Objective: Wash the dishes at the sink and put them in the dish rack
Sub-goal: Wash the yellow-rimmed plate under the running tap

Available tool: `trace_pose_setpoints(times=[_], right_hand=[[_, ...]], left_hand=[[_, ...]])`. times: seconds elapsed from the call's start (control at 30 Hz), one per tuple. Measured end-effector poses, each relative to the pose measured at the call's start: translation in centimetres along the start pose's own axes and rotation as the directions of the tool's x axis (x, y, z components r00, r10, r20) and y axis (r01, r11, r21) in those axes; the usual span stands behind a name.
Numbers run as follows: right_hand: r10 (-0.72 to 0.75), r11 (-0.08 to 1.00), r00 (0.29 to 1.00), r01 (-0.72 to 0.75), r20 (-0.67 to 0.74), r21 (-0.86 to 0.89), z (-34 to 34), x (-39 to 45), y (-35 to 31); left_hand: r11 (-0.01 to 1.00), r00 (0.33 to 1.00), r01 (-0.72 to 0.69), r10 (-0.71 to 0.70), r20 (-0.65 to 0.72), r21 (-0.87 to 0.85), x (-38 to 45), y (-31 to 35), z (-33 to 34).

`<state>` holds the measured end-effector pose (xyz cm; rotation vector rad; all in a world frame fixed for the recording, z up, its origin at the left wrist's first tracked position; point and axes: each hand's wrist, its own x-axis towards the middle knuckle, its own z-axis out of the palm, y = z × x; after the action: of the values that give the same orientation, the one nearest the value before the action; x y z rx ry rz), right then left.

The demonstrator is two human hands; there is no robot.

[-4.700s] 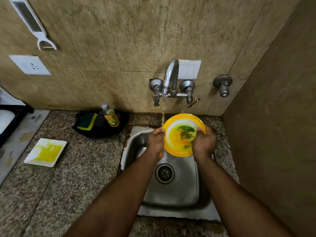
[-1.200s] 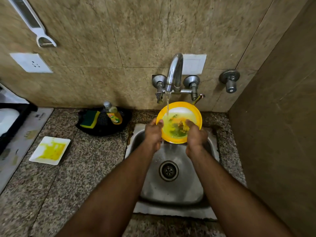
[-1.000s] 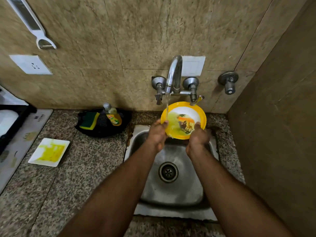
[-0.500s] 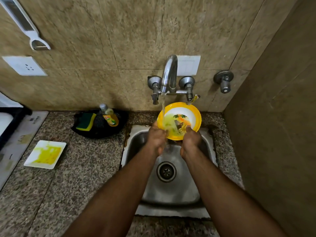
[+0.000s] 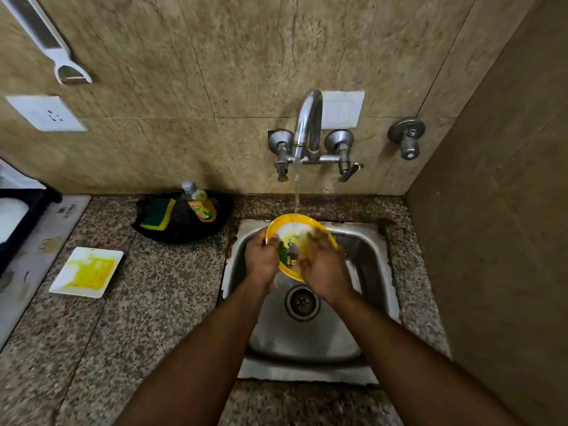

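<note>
Over the square steel sink [image 5: 362, 342], the left hand [image 5: 260, 260] grips the left rim of the round yellow-rimmed plate [image 5: 289, 224], thumb curled over its edge. The right hand [image 5: 322, 265] lies on the plate's face, fingers spread and blurred. Beyond, water from the curved chrome tap [image 5: 309, 124] falls on the plate's upper part.

head camera looks steeply down over sink [image 5: 362, 241].

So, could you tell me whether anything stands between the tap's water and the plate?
Nothing visible does. The stream from the tap falls straight onto the plate, above where the right hand rubs it. The left hand grips the plate's left rim.
</note>
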<state>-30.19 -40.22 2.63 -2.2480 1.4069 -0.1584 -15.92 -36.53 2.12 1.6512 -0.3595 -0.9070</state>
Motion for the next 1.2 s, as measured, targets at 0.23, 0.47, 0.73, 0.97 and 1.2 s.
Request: trace_pose_setpoints(times=[0.23,0.47,0.73,0.97,1.2], right_hand=[[-0.296,0.946,0.929,0.318,0.221,-0.069,2.2,0.3,-2.4],[-0.32,0.893,0.878,0.405,0.355,-0.197,0.1,-1.9,0.9],[-0.335,0.938,0.855,0.343,0.395,0.054,1.5,1.8,-0.7],[-0.019,1.0,0.917,0.018,0.399,0.006,3.4,-1.1,-1.1],[-0.033,0.992,0.961,-0.002,0.275,0.125,4.5,2.0,-1.4]], left_hand=[[0.995,0.999,0.011,-0.008,0.033,-0.099,0.3,-2.2,0.0],[1.0,0.998,0.002,-0.005,-0.07,-0.03,0.7,-1.9,-0.3],[0.999,0.979,-0.025,0.029,-0.203,0.023,0.1,-1.6,1.4],[0.992,0.968,-0.072,0.094,-0.231,0.101,-0.5,-2.5,0.6],[0.988,0.974,-0.11,0.13,-0.186,0.11,-1.0,-3.1,1.1]])
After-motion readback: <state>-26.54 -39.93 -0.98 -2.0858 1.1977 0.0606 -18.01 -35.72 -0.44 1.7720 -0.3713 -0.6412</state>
